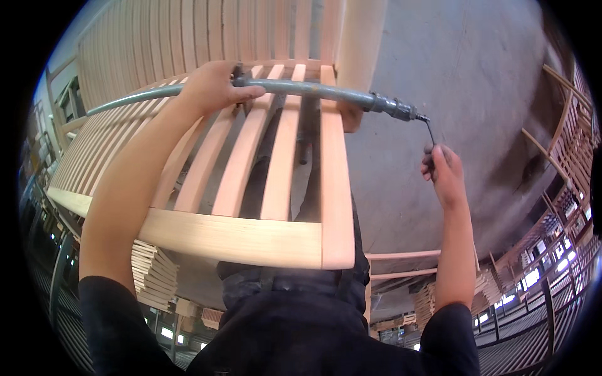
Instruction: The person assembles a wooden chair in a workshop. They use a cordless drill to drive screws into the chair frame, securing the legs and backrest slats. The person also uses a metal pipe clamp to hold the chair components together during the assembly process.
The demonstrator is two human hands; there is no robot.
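A long grey pipe clamp (313,91) lies across the slatted seat of a pale wooden bench (238,238), its screw end reaching past the bench's right side. My left hand (213,84) is closed round the pipe over the slats, the thumb along its near side. A dark fitting on the clamp is partly hidden by that hand. Off to the right, my right hand (444,170) has its fingers curled round the thin bent crank handle (430,131) at the screw end. The handle hangs down toward me from the screw.
The bench's slatted back (188,31) rises at the far side. Grey floor (407,207) stretches out to the right. More slatted wooden frames (567,125) stand along the right edge, and stacked wooden pieces (153,276) sit below the bench at the left.
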